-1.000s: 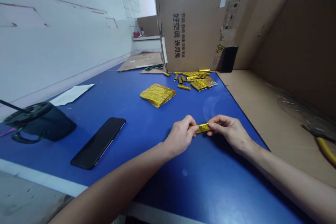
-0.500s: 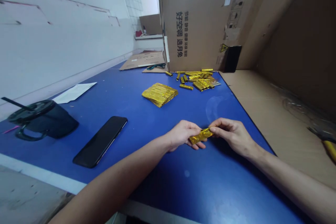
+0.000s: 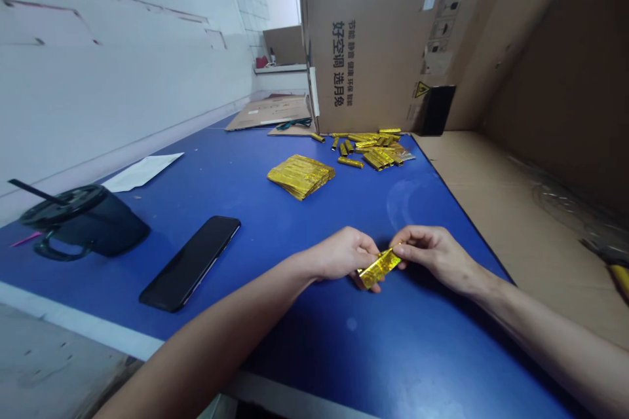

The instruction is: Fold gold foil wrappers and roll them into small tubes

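Between both hands, just above the blue tabletop, is a shiny gold foil strip. My left hand grips its left end, with thumb and forefinger on top and other fingers partly hidden underneath. At the strip's upper right end, my right hand pinches the edge between thumb and fingers. Beyond the hands lies a fanned stack of flat gold foil sheets. Farther back, a loose pile of narrow gold foil pieces, some rolled or folded into tubes, rests near the big carton.
A black phone and a dark lidded mug with a straw occupy the left side. White paper lies by the wall. A large cardboard box stands at the back, and brown cardboard borders the table's right edge.
The foil strip has been turned, so more of its broad shiny face shows. My left fingers have curled closer over it, and both hands have dropped slightly. The camera view has shifted a little.
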`<state>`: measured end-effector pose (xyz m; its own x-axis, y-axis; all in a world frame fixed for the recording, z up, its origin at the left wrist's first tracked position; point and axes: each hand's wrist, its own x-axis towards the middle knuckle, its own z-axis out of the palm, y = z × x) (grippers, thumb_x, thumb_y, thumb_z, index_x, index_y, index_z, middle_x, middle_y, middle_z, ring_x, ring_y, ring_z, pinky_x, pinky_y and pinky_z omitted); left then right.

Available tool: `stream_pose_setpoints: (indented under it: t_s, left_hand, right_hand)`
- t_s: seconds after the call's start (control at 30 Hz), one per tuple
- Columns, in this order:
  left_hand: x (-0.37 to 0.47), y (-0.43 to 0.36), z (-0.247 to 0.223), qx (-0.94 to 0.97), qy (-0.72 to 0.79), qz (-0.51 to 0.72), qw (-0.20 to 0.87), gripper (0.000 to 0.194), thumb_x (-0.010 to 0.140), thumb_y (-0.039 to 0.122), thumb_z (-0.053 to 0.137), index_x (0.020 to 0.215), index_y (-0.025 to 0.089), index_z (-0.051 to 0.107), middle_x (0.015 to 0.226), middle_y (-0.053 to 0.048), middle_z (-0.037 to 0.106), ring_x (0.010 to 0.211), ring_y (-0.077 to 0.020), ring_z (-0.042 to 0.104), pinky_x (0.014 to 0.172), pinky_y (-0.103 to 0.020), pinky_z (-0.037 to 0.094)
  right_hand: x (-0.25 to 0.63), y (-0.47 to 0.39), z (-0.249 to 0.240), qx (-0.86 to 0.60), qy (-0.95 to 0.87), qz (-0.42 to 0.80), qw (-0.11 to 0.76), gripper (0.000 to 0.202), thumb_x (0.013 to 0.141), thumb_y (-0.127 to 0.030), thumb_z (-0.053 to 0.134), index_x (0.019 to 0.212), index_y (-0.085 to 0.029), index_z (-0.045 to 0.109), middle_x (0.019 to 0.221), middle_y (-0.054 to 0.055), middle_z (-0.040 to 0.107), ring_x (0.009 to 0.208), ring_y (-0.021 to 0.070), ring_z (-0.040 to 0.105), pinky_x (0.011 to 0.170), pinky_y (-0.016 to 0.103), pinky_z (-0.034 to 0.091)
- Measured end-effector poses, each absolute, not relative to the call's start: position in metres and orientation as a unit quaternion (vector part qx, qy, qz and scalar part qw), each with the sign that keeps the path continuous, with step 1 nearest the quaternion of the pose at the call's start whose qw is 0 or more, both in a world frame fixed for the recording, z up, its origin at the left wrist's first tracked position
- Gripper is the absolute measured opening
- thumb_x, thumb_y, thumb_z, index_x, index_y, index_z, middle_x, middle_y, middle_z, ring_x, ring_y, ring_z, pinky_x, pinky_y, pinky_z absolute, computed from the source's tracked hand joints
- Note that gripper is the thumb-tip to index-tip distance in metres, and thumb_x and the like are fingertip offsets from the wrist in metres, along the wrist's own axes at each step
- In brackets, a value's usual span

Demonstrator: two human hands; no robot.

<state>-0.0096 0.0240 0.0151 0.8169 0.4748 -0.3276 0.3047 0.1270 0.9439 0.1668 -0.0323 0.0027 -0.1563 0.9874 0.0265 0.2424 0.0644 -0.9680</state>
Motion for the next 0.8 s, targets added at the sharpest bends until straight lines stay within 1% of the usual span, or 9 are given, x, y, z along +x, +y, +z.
stream_pose_setpoints:
  t_s: [0.2, 0.33, 0.53, 0.63, 0.73, 0.8]
  left_hand:
    - [-0.008, 0.024, 0.008, 0.714, 0.314, 0.106, 0.617, 0.013, 0.078, 0.017, 0.04, 0.077, 0.011, 0.051, 0.057, -0.003, 0.06, 0.052, -0.012, 0.06, 0.049, -0.02, 0.045]
    - [-0.01, 0.023, 0.005, 0.751, 0.296, 0.118, 0.578, 0.01, 0.076, 0.017, 0.042, 0.075, 0.012, 0.051, 0.058, -0.003, 0.061, 0.053, -0.0119, 0.06, 0.051, -0.021, 0.046]
    - [-0.008, 0.021, 0.002, 0.738, 0.307, 0.111, 0.59, 0.008, 0.074, 0.015, 0.041, 0.073, 0.013, 0.049, 0.055, -0.001, 0.058, 0.049, -0.011, 0.059, 0.042, -0.017, 0.043]
    - [-0.007, 0.02, -0.001, 0.737, 0.304, 0.103, 0.595, 0.007, 0.071, 0.014, 0.043, 0.074, 0.013, 0.048, 0.053, 0.0, 0.057, 0.044, -0.0102, 0.057, 0.037, -0.015, 0.04]
    - [-0.006, 0.017, -0.001, 0.73, 0.299, 0.093, 0.607, 0.013, 0.065, 0.007, 0.041, 0.075, 0.014, 0.046, 0.048, 0.003, 0.054, 0.038, -0.0087, 0.053, 0.034, -0.014, 0.038]
    - [-0.006, 0.015, 0.0, 0.732, 0.295, 0.093, 0.607, 0.015, 0.064, 0.006, 0.042, 0.075, 0.014, 0.046, 0.048, 0.004, 0.053, 0.037, -0.0086, 0.052, 0.034, -0.014, 0.038]
  right_hand:
    - [0.165, -0.03, 0.005, -0.532, -0.601, 0.428, 0.415, 0.022, 0.069, -0.038, 0.058, 0.065, -0.017, 0.057, 0.056, -0.001, 0.054, 0.052, 0.0108, 0.048, 0.054, 0.025, 0.039]
    - [0.163, -0.031, 0.004, -0.537, -0.596, 0.419, 0.424, 0.021, 0.068, -0.037, 0.058, 0.065, -0.017, 0.056, 0.056, -0.001, 0.054, 0.053, 0.0109, 0.048, 0.054, 0.026, 0.039]
    - [0.16, -0.032, 0.003, -0.537, -0.585, 0.433, 0.428, 0.024, 0.067, -0.041, 0.057, 0.065, -0.017, 0.054, 0.055, -0.002, 0.052, 0.05, 0.0105, 0.047, 0.051, 0.025, 0.039]
    - [0.159, -0.032, 0.002, -0.536, -0.587, 0.436, 0.422, 0.024, 0.068, -0.041, 0.056, 0.067, -0.017, 0.053, 0.056, -0.002, 0.051, 0.048, 0.0095, 0.045, 0.048, 0.025, 0.037]
    - [0.16, -0.032, 0.001, -0.535, -0.589, 0.431, 0.425, 0.022, 0.069, -0.039, 0.056, 0.067, -0.017, 0.052, 0.057, -0.003, 0.051, 0.048, 0.0091, 0.044, 0.048, 0.024, 0.037]
    - [0.161, -0.031, -0.001, -0.533, -0.588, 0.428, 0.433, 0.02, 0.069, -0.037, 0.056, 0.067, -0.017, 0.051, 0.057, -0.003, 0.05, 0.048, 0.0089, 0.044, 0.048, 0.024, 0.036]
